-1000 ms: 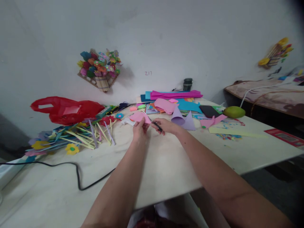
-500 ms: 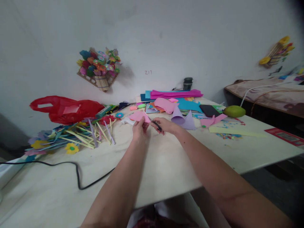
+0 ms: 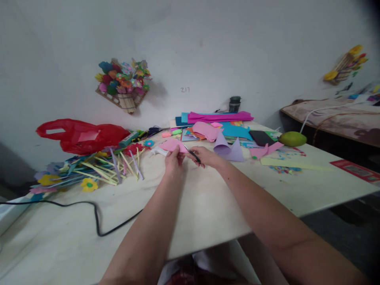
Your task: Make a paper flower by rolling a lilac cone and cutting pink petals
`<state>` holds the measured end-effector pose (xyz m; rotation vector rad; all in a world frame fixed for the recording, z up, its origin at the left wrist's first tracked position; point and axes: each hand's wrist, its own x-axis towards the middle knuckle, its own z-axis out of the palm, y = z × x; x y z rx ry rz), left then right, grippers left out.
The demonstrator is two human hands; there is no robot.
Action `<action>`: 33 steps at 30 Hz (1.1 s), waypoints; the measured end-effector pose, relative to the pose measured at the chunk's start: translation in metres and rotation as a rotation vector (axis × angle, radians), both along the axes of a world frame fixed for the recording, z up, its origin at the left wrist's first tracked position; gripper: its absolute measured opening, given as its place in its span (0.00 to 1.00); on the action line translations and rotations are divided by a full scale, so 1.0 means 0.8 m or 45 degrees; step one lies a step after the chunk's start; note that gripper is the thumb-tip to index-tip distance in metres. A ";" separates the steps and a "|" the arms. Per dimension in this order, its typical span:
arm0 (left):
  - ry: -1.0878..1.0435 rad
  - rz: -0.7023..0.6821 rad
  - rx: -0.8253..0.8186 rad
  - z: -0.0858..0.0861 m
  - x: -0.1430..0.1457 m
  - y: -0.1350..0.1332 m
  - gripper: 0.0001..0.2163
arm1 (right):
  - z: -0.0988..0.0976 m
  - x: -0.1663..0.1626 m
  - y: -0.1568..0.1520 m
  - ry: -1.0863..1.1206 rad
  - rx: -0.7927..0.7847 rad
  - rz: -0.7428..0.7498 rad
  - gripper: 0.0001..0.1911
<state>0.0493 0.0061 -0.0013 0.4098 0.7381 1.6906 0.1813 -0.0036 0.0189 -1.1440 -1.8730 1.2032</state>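
My left hand (image 3: pixel 175 159) pinches a piece of pink paper (image 3: pixel 170 145) by its near edge, thumb on top. Black-handled scissors (image 3: pixel 195 156) are gripped in my right hand (image 3: pixel 205 156), their blades meeting the right side of the pink paper. Both hands are close together just above the table. A white glue gun (image 3: pixel 158 151) lies partly behind the paper on the left. To the right of my right hand stand a lilac paper cone (image 3: pixel 222 145) and a pointed lilac scrap (image 3: pixel 236 152).
On the left lie a red plastic bag (image 3: pixel 80 136), paper strips (image 3: pixel 102 170) and a yellow paper flower (image 3: pixel 89 185). A black cable (image 3: pixel 96 217) crosses the table. Coloured sheets (image 3: pixel 219 117) lie at the back; a phone (image 3: pixel 261 138) and a green fruit (image 3: pixel 293 139) are right.
The scissors' blades have shifted slightly against the pink paper's right side. Both hands stay in nearly the same place, and the view has moved very little.
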 end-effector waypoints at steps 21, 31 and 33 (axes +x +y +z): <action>0.041 0.041 -0.070 0.001 -0.002 0.000 0.06 | 0.007 0.003 -0.008 -0.074 -0.021 -0.036 0.05; 0.154 0.080 -0.105 0.002 -0.005 -0.003 0.09 | 0.010 0.002 -0.008 0.000 0.003 -0.019 0.13; 0.166 0.085 -0.093 0.001 -0.006 -0.003 0.09 | 0.008 0.002 -0.006 0.001 0.009 -0.024 0.14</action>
